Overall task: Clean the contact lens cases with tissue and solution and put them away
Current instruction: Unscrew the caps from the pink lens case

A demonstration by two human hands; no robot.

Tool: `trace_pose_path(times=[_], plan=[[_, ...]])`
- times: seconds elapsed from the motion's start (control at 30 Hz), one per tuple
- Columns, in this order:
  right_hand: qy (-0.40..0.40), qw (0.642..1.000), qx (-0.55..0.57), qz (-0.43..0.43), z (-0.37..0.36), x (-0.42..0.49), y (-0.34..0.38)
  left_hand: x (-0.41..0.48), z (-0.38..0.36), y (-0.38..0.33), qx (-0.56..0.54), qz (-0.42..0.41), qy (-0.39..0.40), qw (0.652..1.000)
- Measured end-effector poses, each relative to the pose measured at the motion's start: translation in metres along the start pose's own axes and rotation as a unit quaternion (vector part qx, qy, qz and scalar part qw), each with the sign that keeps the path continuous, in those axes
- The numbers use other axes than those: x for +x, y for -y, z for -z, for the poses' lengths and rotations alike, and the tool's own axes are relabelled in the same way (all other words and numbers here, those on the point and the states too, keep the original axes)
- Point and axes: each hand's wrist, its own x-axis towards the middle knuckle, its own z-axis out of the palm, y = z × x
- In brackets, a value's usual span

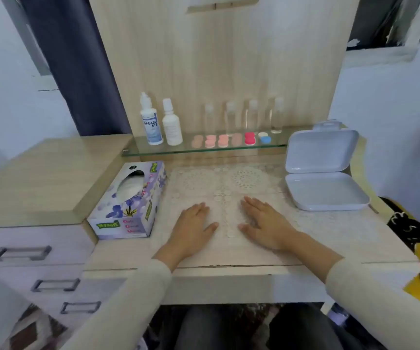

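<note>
You are resting both hands palm down on the table (330, 236), near its front edge. Your left hand (193, 226) and right hand (264, 223) are lying flat with fingers straight and close together, holding nothing, and a small gap is separating the two. They are pressing on a clear, bumpy lace-patterned mat (229, 178) that is covering the pale wood-grain top.

At the left edge, a rectangular cardboard tissue box (128, 200) with purple flowers is sitting lengthwise, a white tissue showing through its oval slot. At the right edge, a smooth white plastic box (325, 190) with rounded corners is standing open, its lid tilting back.

Along the back edge, a narrow glass shelf (153, 150) is carrying the contact lens cases (229, 140): a row of small double-round cases in peach, pink, red, and white with blue. Two white solution bottles (151, 120) are standing upright at the shelf's left end, and four clear cylindrical bottles (230, 117) are lining up behind the cases.
</note>
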Motion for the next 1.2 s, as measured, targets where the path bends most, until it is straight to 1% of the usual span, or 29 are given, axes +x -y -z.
trace_pose_path(times=[0.1,0.27,0.47,0.6,0.7,0.87,0.93,1.03,1.2], plan=[[-0.015,1.000,-0.016,0.003,-0.007,0.004,-0.004,0.000,-0.006,0.003,0.012,-0.004,-0.022,1.000],[-0.029,0.999,-0.009,0.009,-0.011,0.004,-0.004,-0.003,-0.009,0.004,0.007,-0.009,-0.045,0.999],[-0.026,1.000,0.002,0.016,-0.010,0.006,-0.007,-0.003,-0.011,0.006,0.001,-0.016,-0.053,0.998],[-0.024,0.999,-0.003,0.025,-0.004,0.017,-0.011,0.006,-0.003,0.009,-0.035,-0.012,-0.072,0.997],[-0.021,0.999,-0.008,0.023,0.005,0.030,-0.014,0.023,0.019,0.008,-0.052,-0.002,-0.122,0.991],[-0.024,0.999,-0.024,0.019,0.003,0.042,-0.019,0.067,0.064,0.005,-0.070,0.014,-0.250,0.966],[-0.037,0.999,-0.020,0.022,-0.001,0.042,-0.022,0.086,0.079,0.004,-0.063,0.010,-0.272,0.960],[-0.045,0.998,-0.023,0.027,-0.004,0.043,-0.025,0.111,0.094,0.005,-0.052,0.006,-0.272,0.961],[-0.053,0.998,-0.021,0.031,-0.007,0.045,-0.027,0.144,0.094,0.015,-0.006,-0.009,-0.222,0.975]])
